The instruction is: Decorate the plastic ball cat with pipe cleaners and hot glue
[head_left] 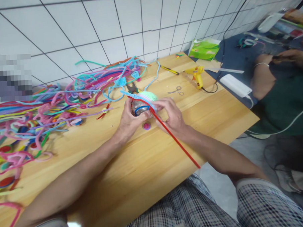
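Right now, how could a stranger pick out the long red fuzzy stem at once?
At the wooden table, find the right hand. Past it, a red fuzzy stem runs diagonally toward the near edge. Unlike the tangled, multicoloured pile by the wall, its lower part stretches straight and alone.

Head-worn view, forward-down over the hands (173, 116)

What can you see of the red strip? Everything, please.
The red strip is long, thin and looks like fuzzy pipe cleaner. Its upper part seems to run along the shiny object between left hand and right hand; the rest slants nearly straight down to the right, its free tip at the near edge of the table in this view. Whether either hand grips it is unclear.
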The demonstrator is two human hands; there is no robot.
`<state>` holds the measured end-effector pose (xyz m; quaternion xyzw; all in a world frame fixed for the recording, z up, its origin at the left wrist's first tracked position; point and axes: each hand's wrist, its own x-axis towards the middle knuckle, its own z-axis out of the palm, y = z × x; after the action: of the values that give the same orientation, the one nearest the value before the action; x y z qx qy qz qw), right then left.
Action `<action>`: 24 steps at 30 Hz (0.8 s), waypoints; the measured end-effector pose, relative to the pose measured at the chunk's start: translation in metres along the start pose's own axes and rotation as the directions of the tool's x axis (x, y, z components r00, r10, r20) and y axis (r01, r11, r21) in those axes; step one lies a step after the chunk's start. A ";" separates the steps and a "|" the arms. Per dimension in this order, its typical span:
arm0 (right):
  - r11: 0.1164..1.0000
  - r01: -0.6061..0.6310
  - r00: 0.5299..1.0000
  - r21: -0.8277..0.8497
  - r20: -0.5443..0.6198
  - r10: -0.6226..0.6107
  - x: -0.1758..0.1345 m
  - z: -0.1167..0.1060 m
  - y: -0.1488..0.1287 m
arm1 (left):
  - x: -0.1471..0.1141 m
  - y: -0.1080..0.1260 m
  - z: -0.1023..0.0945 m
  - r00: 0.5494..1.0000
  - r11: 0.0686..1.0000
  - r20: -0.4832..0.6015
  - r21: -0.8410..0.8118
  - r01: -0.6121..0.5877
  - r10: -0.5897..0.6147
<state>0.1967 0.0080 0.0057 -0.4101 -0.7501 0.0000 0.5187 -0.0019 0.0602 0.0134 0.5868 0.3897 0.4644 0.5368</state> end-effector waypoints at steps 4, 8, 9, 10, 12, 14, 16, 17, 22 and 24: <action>0.974 -0.228 0.970 -0.015 -0.096 0.225 0.006 -0.012 0.015 | 0.010 0.002 -0.009 0.996 0.993 -0.042 -0.075 -0.088 0.085; 0.912 -0.410 0.912 0.006 -0.020 0.410 0.012 -0.013 0.036 | 0.024 0.008 -0.026 0.988 0.987 -0.088 -0.082 -0.135 0.128; 0.886 -0.463 0.886 0.029 0.034 0.462 0.014 -0.013 0.038 | 0.027 0.011 -0.030 0.987 0.988 -0.099 -0.080 -0.135 0.127; 0.847 -0.527 0.849 0.074 0.099 0.519 0.015 -0.013 0.037 | 0.029 0.014 -0.034 0.985 0.987 -0.115 -0.091 -0.136 0.125; 0.702 -0.679 0.730 0.214 0.299 0.614 0.019 -0.017 0.032 | 0.034 0.022 -0.041 0.981 0.976 -0.156 -0.164 -0.145 0.120; 0.499 -0.805 0.587 0.322 0.556 0.589 0.024 -0.024 0.023 | 0.037 0.032 -0.046 0.977 0.952 -0.182 -0.262 -0.156 0.110; 0.408 -0.852 0.510 0.329 0.698 0.502 0.029 -0.030 0.017 | 0.040 0.041 -0.052 0.977 0.934 -0.185 -0.320 -0.159 0.104; 0.450 -0.839 0.519 0.306 0.697 0.494 0.033 -0.032 0.016 | 0.042 0.044 -0.054 0.977 0.930 -0.182 -0.330 -0.164 0.108; 0.779 -0.529 0.629 -0.337 0.460 0.627 0.056 -0.010 0.025 | 0.045 0.055 -0.060 0.980 0.929 -0.144 -0.324 -0.179 0.139; 0.728 -0.419 0.586 -0.543 0.450 0.674 0.066 0.006 0.028 | 0.045 0.058 -0.059 0.981 0.923 -0.127 -0.339 -0.183 0.148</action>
<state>0.2004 0.0699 0.0426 -0.6926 -0.6938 0.1529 0.1250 -0.0488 0.1116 0.0758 0.4895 0.2762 0.5983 0.5711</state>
